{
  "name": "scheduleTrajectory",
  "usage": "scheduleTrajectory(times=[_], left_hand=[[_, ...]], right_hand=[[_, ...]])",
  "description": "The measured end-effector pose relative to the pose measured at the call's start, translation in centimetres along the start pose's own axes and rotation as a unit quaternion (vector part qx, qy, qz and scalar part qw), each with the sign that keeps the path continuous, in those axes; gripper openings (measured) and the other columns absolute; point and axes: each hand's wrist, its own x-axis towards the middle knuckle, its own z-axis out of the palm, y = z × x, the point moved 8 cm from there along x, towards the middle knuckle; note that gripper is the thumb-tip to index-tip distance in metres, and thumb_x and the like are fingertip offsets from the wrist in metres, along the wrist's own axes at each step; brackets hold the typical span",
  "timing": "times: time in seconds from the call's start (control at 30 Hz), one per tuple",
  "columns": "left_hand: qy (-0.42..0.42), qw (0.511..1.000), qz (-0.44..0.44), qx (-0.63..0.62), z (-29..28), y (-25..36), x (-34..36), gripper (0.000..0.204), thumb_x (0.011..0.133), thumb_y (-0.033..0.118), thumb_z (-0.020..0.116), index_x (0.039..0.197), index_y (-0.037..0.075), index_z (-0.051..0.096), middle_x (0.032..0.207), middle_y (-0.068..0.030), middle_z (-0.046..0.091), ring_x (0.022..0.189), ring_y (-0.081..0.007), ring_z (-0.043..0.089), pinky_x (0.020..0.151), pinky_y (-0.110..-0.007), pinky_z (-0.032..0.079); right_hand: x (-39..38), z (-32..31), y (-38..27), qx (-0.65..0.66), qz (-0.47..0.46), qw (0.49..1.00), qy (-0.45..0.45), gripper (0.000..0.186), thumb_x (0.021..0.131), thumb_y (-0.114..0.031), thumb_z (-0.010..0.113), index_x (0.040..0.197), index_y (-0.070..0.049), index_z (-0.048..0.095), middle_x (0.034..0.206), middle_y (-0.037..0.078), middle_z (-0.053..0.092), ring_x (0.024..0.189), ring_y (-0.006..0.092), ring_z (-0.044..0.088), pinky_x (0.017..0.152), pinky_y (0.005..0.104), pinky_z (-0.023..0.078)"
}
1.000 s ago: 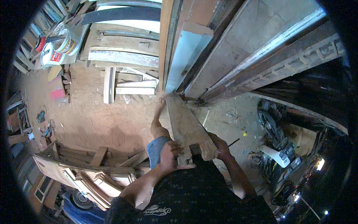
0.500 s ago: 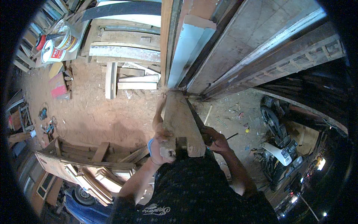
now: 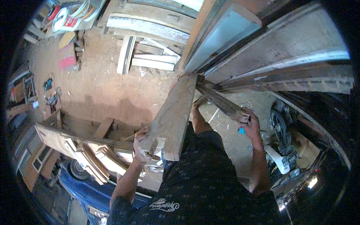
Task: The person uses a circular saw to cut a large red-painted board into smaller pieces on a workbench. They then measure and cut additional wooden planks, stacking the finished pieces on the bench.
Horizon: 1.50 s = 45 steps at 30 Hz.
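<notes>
A wide, thick wooden plank (image 3: pixel 173 112) stands tilted in front of me, with a square notch cut in its near end. My left hand (image 3: pixel 141 145) grips that end at its left corner, the fingers wrapped over the edge. To the right, a narrower, darker wooden beam (image 3: pixel 221 100) slants away from the plank, its far end close to the plank's far end. My right hand (image 3: pixel 252 123) is closed around the beam's near end. Between the two pieces, part of my bare leg (image 3: pixel 200 117) shows.
Tall planks and a pale blue beam (image 3: pixel 225 35) lean ahead. White-edged offcuts (image 3: pixel 154 62) lie on the dirt floor (image 3: pixel 108 90). At left are a long wooden trough (image 3: pixel 48 137) and white buckets (image 3: pixel 65 20); a motorcycle (image 3: pixel 279 159) stands at right, a blue vehicle (image 3: pixel 71 183) behind the trough.
The plank's near end has swung left with my left hand. My right hand has moved right and up, drawing the narrower beam apart from the plank. The view has turned.
</notes>
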Motion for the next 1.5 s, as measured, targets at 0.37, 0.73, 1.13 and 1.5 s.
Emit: scheduleTrajectory(times=[0.37, 0.73, 1.13, 1.5], left_hand=[[0.014, 0.991, -0.016, 0.13, -1.0, -0.8, -2.1, 0.067, 0.068, 0.05, 0.078, 0.111, 0.004, 0.053, 0.118, -0.0241, 0.057, 0.106, -0.0368, 0.061, 0.09, -0.042, 0.05], [0.003, 0.997, 0.025, 0.076, 3.2, 3.2, 10.0, 0.064, 0.077, 0.049, 0.073, 0.114, 0.001, 0.054, 0.113, -0.0154, 0.063, 0.105, -0.0277, 0.063, 0.089, -0.039, 0.049], [-0.075, 0.996, 0.005, -0.051, 8.3, 4.2, 29.4, 0.089, 0.08, 0.074, 0.06, 0.134, 0.005, 0.052, 0.123, -0.017, 0.063, 0.118, -0.028, 0.057, 0.102, -0.036, 0.043], [0.0, 0.995, -0.016, -0.094, 4.4, 5.5, 27.2, 0.089, 0.093, 0.076, 0.02, 0.142, 0.007, 0.047, 0.138, -0.0155, 0.054, 0.125, -0.0259, 0.051, 0.107, -0.04, 0.039]], right_hand=[[4.7, -2.3, -0.7, -0.063, 0.108, 0.992, 0.006, 0.055, 0.082, 0.0, 0.072, 0.132, -0.004, 0.051, 0.113, 0.009, 0.066, 0.099, 0.0191, 0.065, 0.085, 0.0317, 0.054], [1.9, 8.4, -11.5, 0.004, -0.009, 0.996, -0.087, 0.087, 0.072, -0.019, 0.086, 0.144, -0.006, 0.038, 0.127, 0.017, 0.06, 0.106, 0.031, 0.065, 0.091, 0.0392, 0.053], [14.6, 7.6, -24.9, 0.044, -0.224, 0.971, -0.071, 0.081, 0.074, -0.022, 0.085, 0.137, 0.001, 0.04, 0.133, 0.016, 0.056, 0.124, 0.0254, 0.052, 0.104, 0.0378, 0.042], [14.6, 11.3, -28.9, -0.051, -0.276, 0.958, -0.055, 0.059, 0.076, -0.026, 0.083, 0.122, -0.002, 0.055, 0.116, 0.016, 0.067, 0.108, 0.0256, 0.064, 0.094, 0.0383, 0.048]])
